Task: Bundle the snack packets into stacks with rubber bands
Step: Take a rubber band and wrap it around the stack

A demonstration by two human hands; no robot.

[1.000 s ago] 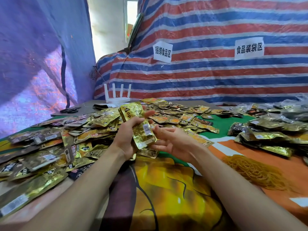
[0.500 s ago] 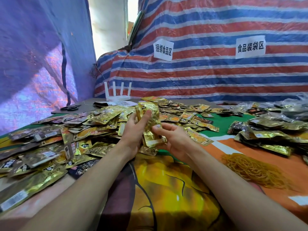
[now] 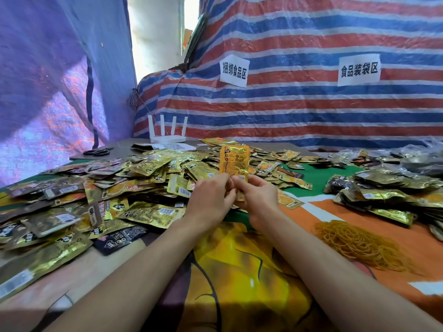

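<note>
Both hands pinch the lower edge of one upright orange packet (image 3: 234,161), the left hand (image 3: 211,197) and right hand (image 3: 259,197) touching, above the counter (image 3: 239,271). Loose packets (image 3: 143,188) lie heaped to the left and behind. Rubber bands (image 3: 359,243) sit piled well to the right.

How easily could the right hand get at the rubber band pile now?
Probably yes, once it lets go: the right hand and left hand both pinch the upright packets, but the rubber bands lie on open cloth to its right.
</note>
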